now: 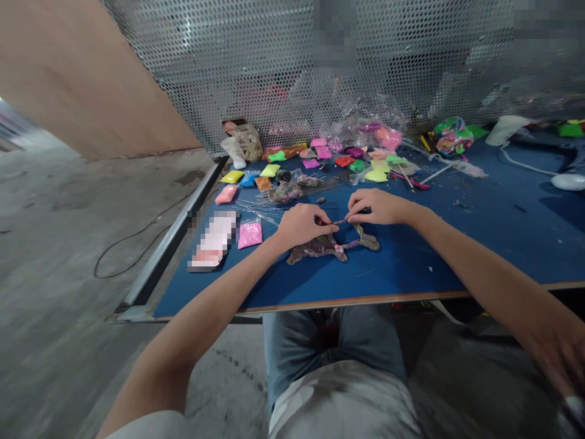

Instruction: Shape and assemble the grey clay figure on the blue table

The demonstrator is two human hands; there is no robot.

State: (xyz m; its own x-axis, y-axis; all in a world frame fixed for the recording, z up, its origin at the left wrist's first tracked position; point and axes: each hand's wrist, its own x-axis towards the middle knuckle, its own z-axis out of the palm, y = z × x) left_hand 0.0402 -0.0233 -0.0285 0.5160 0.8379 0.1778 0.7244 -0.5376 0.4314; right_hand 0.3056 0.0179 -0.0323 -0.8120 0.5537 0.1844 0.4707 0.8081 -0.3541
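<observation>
On the blue tabletop (292, 286) lies a dark, mottled clay figure (315, 247) with a flat body and stubby limbs. A thin pinkish piece joins it on the right to a brownish clay lump (369, 242). My left hand (307, 224) rests over the body's upper edge, its fingers pinched on one end of a thin strip of clay. The other end of that strip (340, 223) is between the closed fingertips of my right hand (372, 207), just above the figure.
Colourful clay packets (322, 152) spread along the back, before a perforated metal screen (274, 61). Thin wires (260, 212), a pink packet (250, 234) and a blurred-out phone-like object (213, 241) lie left. A white cable and lamp-like object (569, 182) are at right.
</observation>
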